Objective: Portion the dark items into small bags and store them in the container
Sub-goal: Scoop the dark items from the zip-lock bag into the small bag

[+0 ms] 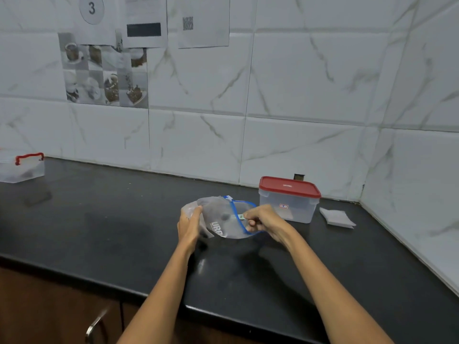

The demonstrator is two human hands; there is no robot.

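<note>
While the left hand (190, 225) grips the zip bag (221, 217) at 9 o'clock to steady it, the right hand (263, 219) has its fingers (249, 220) pinched on the blue zip edge (236, 214), probably to open it.

Black countertop (99, 227) meets a white marble-patterned tiled wall (310, 95). Wall items — a collage of drink photographs (105, 75), a paper numbered 3 (92, 8), a printed sheet (145, 21). Below the counter edge — a metal cabinet handle (95, 324).

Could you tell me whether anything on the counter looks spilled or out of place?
Nothing stands out: both hands hold the zip bag, the red-lidded container stands shut and upright, and the small bags lie stacked beside it.
</note>
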